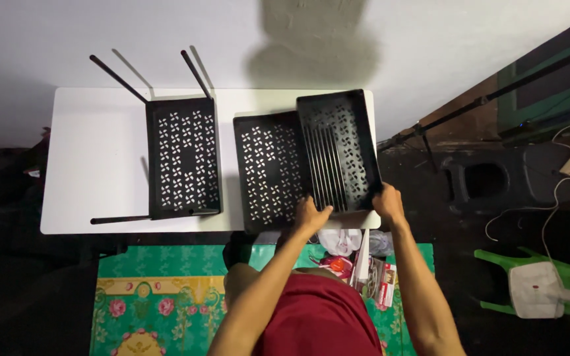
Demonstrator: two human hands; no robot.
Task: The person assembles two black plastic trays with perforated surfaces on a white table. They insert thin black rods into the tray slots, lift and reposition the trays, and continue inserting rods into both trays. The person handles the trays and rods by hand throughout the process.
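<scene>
**Black tray gripped at the table's right end**

I grip the perforated black tray (338, 151) by its near edge, left hand (311, 216) and right hand (388, 203) clenched at its corners. Its long axis runs from me toward the table's (94, 165) far edge, overlapping a second tray (268, 171).

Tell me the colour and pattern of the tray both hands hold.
Black tray, perforated with pinwheel-shaped cutouts; head view.

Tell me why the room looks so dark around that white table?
Head view: light falls mainly on the white table and wall, leaving the floor dim; a broad shadow darkens the wall above the black tray held by both hands, left, right.
</scene>
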